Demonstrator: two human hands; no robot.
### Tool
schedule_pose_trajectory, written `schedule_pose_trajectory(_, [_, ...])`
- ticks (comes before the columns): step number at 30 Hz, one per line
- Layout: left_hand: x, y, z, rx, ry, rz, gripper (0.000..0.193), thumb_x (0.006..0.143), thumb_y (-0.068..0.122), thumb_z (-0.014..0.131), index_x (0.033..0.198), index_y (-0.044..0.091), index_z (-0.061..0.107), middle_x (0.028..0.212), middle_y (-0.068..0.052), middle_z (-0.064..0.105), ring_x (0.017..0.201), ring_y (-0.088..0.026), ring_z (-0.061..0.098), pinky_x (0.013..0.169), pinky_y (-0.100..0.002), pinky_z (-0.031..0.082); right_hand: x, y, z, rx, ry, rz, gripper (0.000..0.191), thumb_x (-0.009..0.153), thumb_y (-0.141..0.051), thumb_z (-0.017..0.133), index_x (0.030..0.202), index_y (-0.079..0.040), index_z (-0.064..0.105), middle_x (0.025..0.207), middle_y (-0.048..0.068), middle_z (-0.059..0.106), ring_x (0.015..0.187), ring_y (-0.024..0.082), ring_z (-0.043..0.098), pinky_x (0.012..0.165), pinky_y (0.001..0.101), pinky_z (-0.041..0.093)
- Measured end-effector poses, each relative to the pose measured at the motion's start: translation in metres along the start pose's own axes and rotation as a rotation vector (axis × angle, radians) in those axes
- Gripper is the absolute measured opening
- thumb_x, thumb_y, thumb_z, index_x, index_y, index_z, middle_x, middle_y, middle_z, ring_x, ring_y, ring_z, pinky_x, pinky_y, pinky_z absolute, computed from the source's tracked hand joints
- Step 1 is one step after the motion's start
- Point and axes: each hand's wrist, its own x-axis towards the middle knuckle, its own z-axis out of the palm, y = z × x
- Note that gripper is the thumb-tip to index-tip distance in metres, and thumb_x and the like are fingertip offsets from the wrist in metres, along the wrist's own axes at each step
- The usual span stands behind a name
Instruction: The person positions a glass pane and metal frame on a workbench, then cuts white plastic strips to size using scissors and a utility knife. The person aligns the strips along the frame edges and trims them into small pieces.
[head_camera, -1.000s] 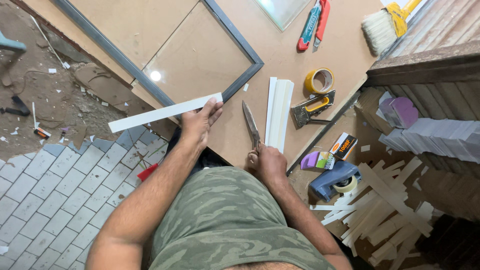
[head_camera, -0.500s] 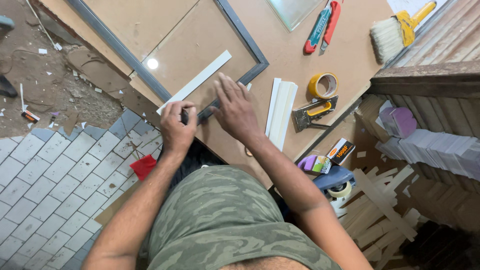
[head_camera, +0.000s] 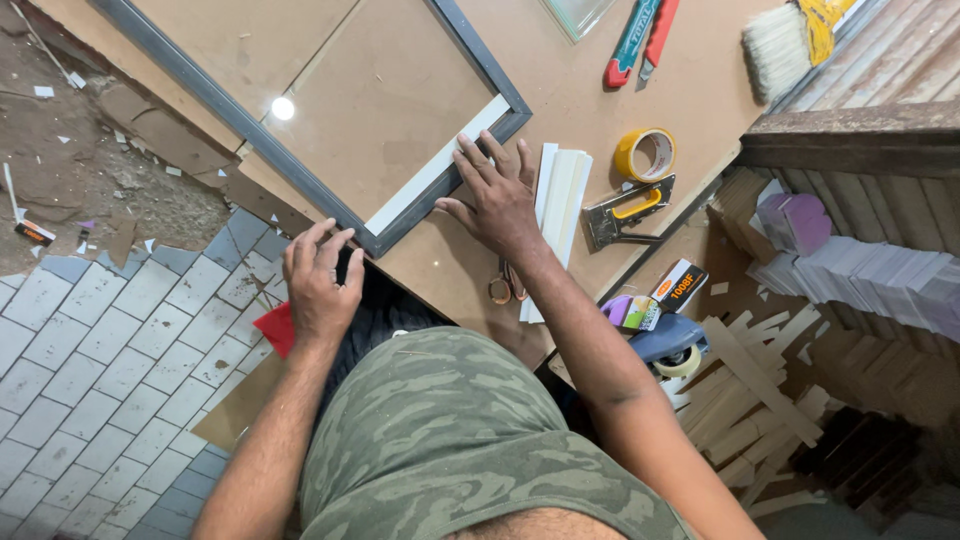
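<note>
Nearest the camera is the person's camouflage T-shirt (head_camera: 450, 440), with both bare forearms reaching away from it toward the work.

The left hand (head_camera: 320, 280) lies palm down at the near corner of a grey picture frame (head_camera: 260, 130); its fingers are slightly spread, their tips resting on the frame's edge, gripping nothing. Just beside this hand, toward the body, a red scrap (head_camera: 278, 328) shows over the grey paving tiles (head_camera: 90, 350).

The right hand (head_camera: 497, 195) lies flat with fingers fanned out. The fingertips press on the frame's right-hand rail and on the end of a white strip (head_camera: 440, 165), which lies along the inner side of that rail on the brown backing board (head_camera: 380, 100). Near the wrist, a pair of scissors (head_camera: 503, 285) lies on the brown work board (head_camera: 570, 90), its handles showing and its blades hidden under the hand. Just right of the hand is a stack of white strips (head_camera: 563, 190).

Farther right lie a staple gun (head_camera: 630, 212) with a yellow handle and, just beyond it, a roll of yellow tape (head_camera: 645, 155). Below the board's edge sit a small box (head_camera: 675, 285) and loose wooden slats (head_camera: 760, 390).

At the far edge lie a utility knife (head_camera: 632, 45) and a paintbrush (head_camera: 785, 40).
</note>
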Motion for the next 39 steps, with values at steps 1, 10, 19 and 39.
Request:
schedule_pose_trajectory(1, [0.000,0.001,0.002,0.028,-0.010,0.043,0.033,0.090,0.013,0.080,0.122,0.007,0.071,0.135,-0.011,0.060,0.127,-0.033,0.054,0.109,-0.047,0.045,-0.002,0.000,0.001,0.007,0.005,0.005,0.069,0.091,-0.056,0.076,0.139,-0.008,0.064,0.155,0.005,0.053,0.150,0.027,0.039,0.125,0.0579,0.013])
schedule_pose_trajectory(10, [-0.004,-0.019,0.007,-0.019,-0.057,-0.005,0.065,0.082,0.022,0.088,0.138,0.009,0.058,0.145,-0.016,0.049,0.132,-0.038,0.049,0.112,-0.051,0.043,-0.008,-0.012,0.013,-0.031,0.056,0.003,0.064,0.084,-0.039,0.087,0.137,-0.010,0.066,0.152,0.003,0.057,0.142,0.030,0.047,0.124,0.0571,0.019])
schedule_pose_trajectory(19, [-0.012,-0.032,0.004,-0.021,-0.067,0.032,0.067,0.082,0.025,0.090,0.139,0.010,0.058,0.149,-0.016,0.046,0.136,-0.038,0.048,0.113,-0.051,0.043,-0.012,-0.012,0.019,-0.028,0.004,-0.020,0.060,0.087,-0.035,0.087,0.139,-0.011,0.067,0.153,0.003,0.058,0.140,0.030,0.049,0.124,0.0556,0.020])
schedule_pose_trajectory(39, [-0.020,-0.049,-0.001,0.205,-0.074,0.332,0.049,0.096,0.022,0.079,0.142,0.023,0.063,0.145,-0.014,0.047,0.134,-0.030,0.049,0.107,-0.047,0.046,-0.007,-0.028,0.022,-0.043,-0.020,-0.033,0.055,0.086,-0.035,0.089,0.131,-0.008,0.072,0.146,0.008,0.064,0.137,0.031,0.051,0.121,0.0559,0.023])
